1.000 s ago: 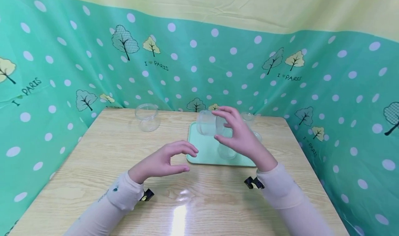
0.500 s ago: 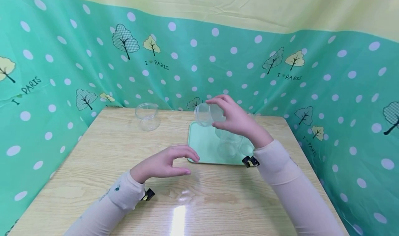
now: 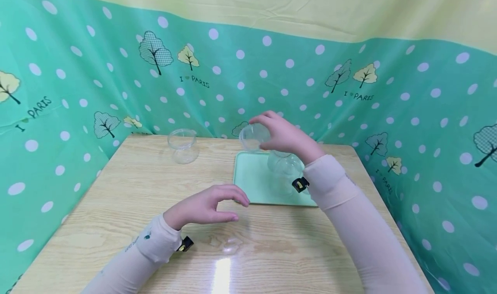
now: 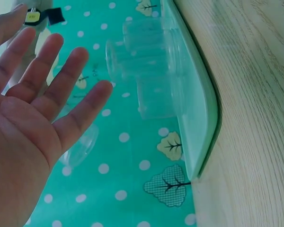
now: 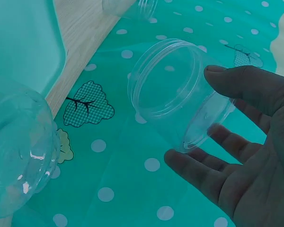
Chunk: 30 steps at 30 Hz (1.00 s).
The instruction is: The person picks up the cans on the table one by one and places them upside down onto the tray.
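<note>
My right hand (image 3: pixel 285 134) grips a clear plastic jar (image 3: pixel 254 137) above the back edge of the pale green tray (image 3: pixel 248 182). In the right wrist view, thumb and fingers hold this jar near its base, and it is tilted on its side, its open threaded rim facing away from the palm. Below the right wrist, more clear jars (image 3: pixel 285 164) stand on the tray; in the left wrist view they overlap one another. Just in front of the tray, my left hand (image 3: pixel 207 205) hovers with relaxed, parted fingers and holds nothing.
Another clear jar (image 3: pixel 183 145) stands alone at the back left of the wooden table (image 3: pixel 128 199). A green dotted curtain (image 3: pixel 217 82) rises behind the table and along its sides. Black wrist cameras (image 3: pixel 300 184) stick out from both sleeves.
My right hand has lifted the jar up and slightly left, and its rim has tilted further upward. More of the jars beneath now show. The left hand has barely shifted right.
</note>
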Available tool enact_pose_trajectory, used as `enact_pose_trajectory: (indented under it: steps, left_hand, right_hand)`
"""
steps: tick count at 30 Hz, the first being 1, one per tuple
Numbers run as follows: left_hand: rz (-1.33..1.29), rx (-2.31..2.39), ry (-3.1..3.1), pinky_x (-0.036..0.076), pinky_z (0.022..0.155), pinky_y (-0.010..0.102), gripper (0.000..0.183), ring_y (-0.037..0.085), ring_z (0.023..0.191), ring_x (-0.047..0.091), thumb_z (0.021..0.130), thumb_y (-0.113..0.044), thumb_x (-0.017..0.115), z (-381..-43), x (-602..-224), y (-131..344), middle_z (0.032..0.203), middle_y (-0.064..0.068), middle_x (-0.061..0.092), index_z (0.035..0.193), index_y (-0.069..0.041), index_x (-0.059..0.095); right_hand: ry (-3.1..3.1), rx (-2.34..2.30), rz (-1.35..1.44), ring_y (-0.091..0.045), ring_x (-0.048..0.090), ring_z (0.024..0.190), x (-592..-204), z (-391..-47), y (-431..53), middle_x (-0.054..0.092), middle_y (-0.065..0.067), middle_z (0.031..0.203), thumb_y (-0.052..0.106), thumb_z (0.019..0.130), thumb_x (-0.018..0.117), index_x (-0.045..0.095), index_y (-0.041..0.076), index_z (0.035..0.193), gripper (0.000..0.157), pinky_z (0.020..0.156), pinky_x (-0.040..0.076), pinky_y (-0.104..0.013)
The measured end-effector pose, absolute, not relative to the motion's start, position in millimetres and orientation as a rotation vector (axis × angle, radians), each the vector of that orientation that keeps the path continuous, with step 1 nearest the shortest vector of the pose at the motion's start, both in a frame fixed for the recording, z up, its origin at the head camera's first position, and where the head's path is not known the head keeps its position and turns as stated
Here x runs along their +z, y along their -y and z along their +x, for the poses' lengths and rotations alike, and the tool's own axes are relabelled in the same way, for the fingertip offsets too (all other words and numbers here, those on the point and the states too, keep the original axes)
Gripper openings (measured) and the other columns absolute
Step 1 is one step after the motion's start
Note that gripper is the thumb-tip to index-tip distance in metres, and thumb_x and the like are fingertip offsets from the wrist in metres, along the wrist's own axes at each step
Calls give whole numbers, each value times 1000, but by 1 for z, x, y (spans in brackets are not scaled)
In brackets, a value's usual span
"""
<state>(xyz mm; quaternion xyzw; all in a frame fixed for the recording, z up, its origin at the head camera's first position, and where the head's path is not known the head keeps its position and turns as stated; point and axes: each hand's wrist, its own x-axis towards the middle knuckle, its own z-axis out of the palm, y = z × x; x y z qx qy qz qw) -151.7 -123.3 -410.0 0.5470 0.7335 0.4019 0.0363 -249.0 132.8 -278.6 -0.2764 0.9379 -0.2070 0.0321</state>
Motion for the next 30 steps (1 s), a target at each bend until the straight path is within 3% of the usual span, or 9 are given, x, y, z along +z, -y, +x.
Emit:
enact_pose_trajectory:
  steps: [8, 17, 30]
  left_hand:
    - [1711, 1196, -2246, 50, 107, 32, 29, 11, 124, 60, 98, -25, 72, -151, -410, 122, 127, 1, 67, 126, -21, 65]
    - [1735, 1191, -2234, 51, 106, 32, 35, 11, 123, 60, 93, -13, 76, -150, -413, 120, 127, -3, 66, 125, -20, 65]
    - [1740, 1140, -2249, 50, 106, 32, 33, 11, 122, 61, 93, -14, 76, -148, -417, 117, 125, -6, 66, 124, -21, 65]
  right_hand:
    - [-2875, -571, -784, -27, 52, 128, -281, -263, -122, 37, -6, 157, 7, 86, 77, 53, 31, 147, 70, 86, 57, -39]
    - [-2885, -498, -767, -24, 53, 122, -289, -277, -113, 41, -5, 153, 1, 83, 75, 55, 29, 145, 71, 82, 57, -37]
    - [-2886, -357, -736, -28, 48, 130, -313, -285, -95, 43, -7, 152, -7, 82, 70, 55, 31, 146, 75, 80, 56, -35]
